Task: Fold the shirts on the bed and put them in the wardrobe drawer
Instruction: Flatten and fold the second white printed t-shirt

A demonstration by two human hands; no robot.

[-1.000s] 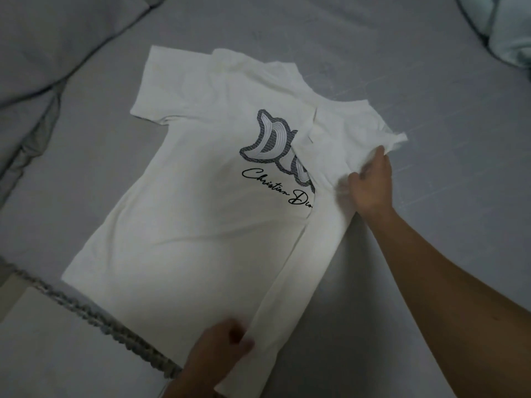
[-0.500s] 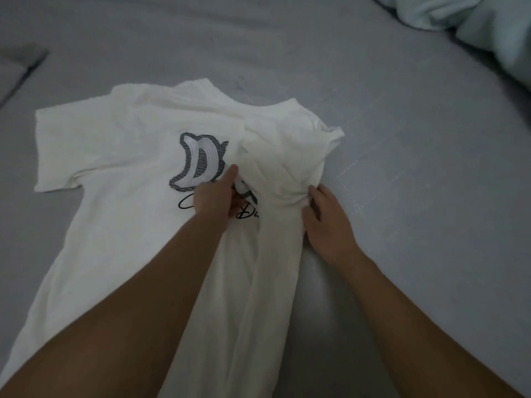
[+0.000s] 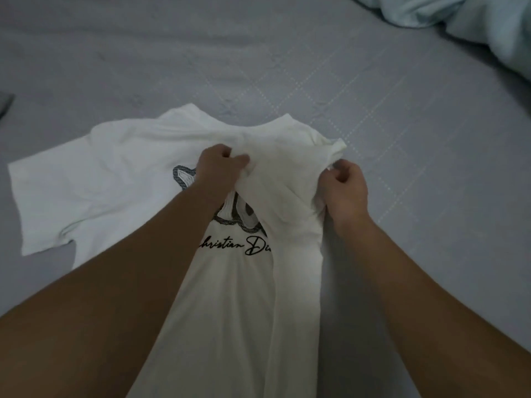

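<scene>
Head view: we have the white shirt (image 3: 120, 179) lying flat on the grey bed (image 3: 287, 67), its right side folded in over the printed front, and to do this fold well we judge the sleeve should be tucked back flat and the long folded edge kept straight (no bunching at the shoulder). Our left hand (image 3: 221, 168) pinches the folded cloth near the collar with fingers curled, while our right hand (image 3: 343, 188) grips the sleeve at the outer edge, fingers clenched on fabric.
</scene>
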